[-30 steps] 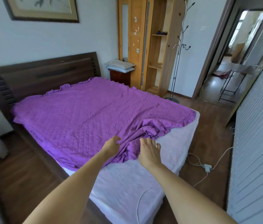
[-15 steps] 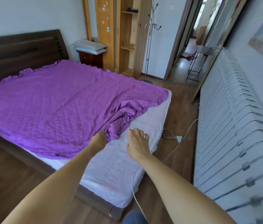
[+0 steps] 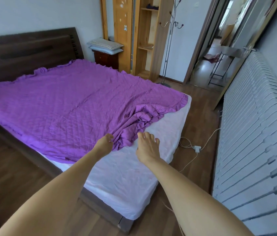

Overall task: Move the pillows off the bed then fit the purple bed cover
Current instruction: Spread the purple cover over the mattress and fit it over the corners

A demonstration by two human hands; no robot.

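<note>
A quilted purple bed cover (image 3: 69, 99) lies spread over most of the bed (image 3: 127, 181), bunched into folds near the foot, where the white mattress sheet shows bare. My left hand (image 3: 104, 143) grips the bunched edge of the cover, fingers curled into the fabric. Just to the right of that edge, my right hand (image 3: 147, 147) is over the white sheet with fingers spread and holds nothing. Two pillows (image 3: 104, 46) are stacked on the dark nightstand (image 3: 105, 60) beside the headboard.
A dark wooden headboard (image 3: 27, 50) stands at the back. A white radiator (image 3: 256, 133) lines the right wall. A white cable with a plug block (image 3: 196, 148) lies on the floor between bed and radiator. A coat stand (image 3: 170, 40), wooden shelving and an open doorway are behind.
The camera has shifted right along the foot of the bed. My left hand has kept its grip on the bunched cover edge; my right hand has drawn off the cover onto the bare sheet.
</note>
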